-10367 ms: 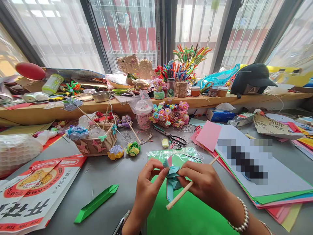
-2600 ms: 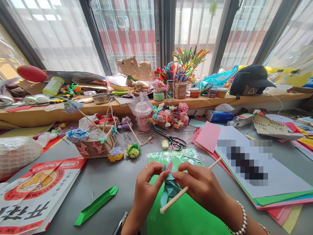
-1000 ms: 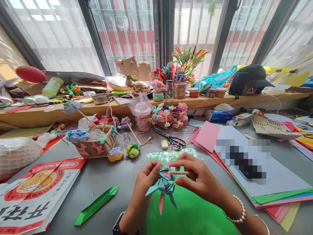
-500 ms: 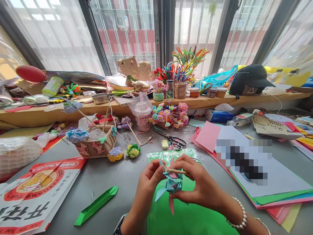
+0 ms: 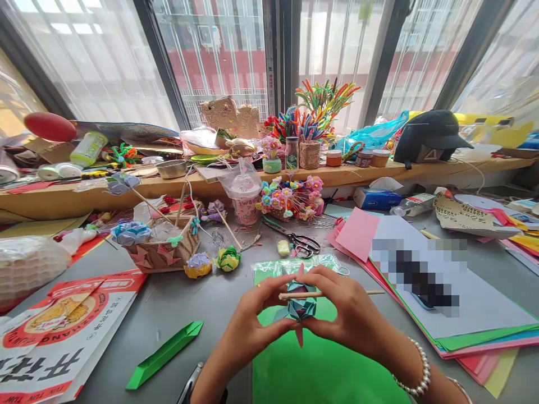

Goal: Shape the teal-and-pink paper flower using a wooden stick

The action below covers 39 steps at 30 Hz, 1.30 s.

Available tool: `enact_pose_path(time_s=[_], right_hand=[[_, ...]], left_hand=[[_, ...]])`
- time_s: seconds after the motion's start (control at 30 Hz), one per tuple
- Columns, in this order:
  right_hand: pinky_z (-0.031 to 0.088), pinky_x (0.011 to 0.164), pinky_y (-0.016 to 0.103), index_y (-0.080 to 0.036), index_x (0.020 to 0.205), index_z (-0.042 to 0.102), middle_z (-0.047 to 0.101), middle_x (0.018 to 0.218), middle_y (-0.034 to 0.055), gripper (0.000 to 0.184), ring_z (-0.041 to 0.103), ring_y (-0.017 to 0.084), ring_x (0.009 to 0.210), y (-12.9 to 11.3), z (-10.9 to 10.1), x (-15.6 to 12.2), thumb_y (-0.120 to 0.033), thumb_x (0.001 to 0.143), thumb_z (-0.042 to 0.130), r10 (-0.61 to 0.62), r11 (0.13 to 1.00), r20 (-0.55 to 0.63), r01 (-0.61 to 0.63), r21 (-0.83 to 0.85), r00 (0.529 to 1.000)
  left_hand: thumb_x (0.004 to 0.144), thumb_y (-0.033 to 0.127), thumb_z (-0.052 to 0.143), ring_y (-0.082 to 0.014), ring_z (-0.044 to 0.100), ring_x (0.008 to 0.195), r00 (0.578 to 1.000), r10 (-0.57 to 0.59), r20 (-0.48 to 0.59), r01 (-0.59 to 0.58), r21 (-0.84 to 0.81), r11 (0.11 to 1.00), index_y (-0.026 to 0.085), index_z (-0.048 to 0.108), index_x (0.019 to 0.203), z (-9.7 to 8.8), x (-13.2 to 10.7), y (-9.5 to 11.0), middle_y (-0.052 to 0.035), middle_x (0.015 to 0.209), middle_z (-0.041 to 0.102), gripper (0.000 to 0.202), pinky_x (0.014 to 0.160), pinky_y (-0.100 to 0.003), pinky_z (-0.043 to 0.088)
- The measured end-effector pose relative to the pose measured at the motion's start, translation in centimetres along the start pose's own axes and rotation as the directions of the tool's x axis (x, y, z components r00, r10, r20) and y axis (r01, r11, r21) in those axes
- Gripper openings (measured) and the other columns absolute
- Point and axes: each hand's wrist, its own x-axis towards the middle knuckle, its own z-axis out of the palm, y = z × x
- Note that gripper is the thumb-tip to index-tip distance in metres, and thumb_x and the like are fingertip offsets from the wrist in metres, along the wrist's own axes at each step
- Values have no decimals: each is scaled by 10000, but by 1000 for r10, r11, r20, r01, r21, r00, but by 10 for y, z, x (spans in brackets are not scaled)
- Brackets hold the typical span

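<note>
Between my two hands is a folded paper flower (image 5: 301,307) in teal and pink, with pointed petals sticking out above and below. My left hand (image 5: 261,315) curls round its left side, thumb below and fingers above. On the right side, my right hand (image 5: 343,307) grips the flower the same way. A thin wooden stick (image 5: 309,294) lies level across the flower and runs under the right fingers, its tip showing beyond that hand. Beneath them spreads a green sheet (image 5: 324,362). To the left lies a folded green paper strip (image 5: 165,354).
Scissors (image 5: 305,246) and a small yellow block (image 5: 283,247) lie behind the green sheet. Two paper flowers (image 5: 228,258) sit by a cardboard box (image 5: 162,253). Coloured paper (image 5: 484,303) is stacked at right, a printed bag (image 5: 63,336) at left, a lidded cup (image 5: 245,202) behind.
My left hand has shifted from pinching near the stick's end to cupping the flower's left side. The flower has turned, and the stick now lies level with its right end showing.
</note>
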Motion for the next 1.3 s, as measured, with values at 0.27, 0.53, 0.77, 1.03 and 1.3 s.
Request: enact_pose_path(time_s=[0.27,0.53,0.77,1.03,1.3], right_hand=[[446,844,286,-202,1159,472,586,1102,55,544,545,193,1014,5,-14,1,-151,663,689,-95,994,53,91,65,994],[447,834,280,-196,1178,490,576,1088,56,545,546,181,990,5,-23,2,-76,664,624,-99,993,106,92,69,989],[453,818,297,-209,1136,517,588,1054,58,473,559,189,966,8,-14,1,-124,690,649,-116,990,66,110,84,991],[460,787,288,-213,1102,548,606,1004,50,427,571,181,924,11,-13,3,-161,700,681,-124,986,66,115,123,990],[468,793,296,-247,1093,584,628,1004,42,425,587,177,911,12,-10,5,-115,701,682,-87,984,46,78,163,995]], left_hand=[[719,207,668,-168,611,950,998,-17,-55,13,-77,997,360,588,1080,-4,1,-4,24,1015,623,400,843,-242,483],[717,210,667,-178,595,936,999,-46,-9,44,-140,989,319,556,1114,-3,0,-7,-8,1051,607,426,833,-274,483],[624,202,735,-194,593,876,994,-96,-61,91,-80,993,223,599,1017,0,2,-2,-31,949,632,416,776,-278,493],[612,205,737,-201,635,827,989,-140,-52,137,-51,989,184,624,969,0,3,3,-41,905,683,375,767,-291,504],[588,167,745,-201,652,785,984,-131,-125,129,-20,991,152,628,874,2,5,2,-32,816,693,309,738,-292,516]])
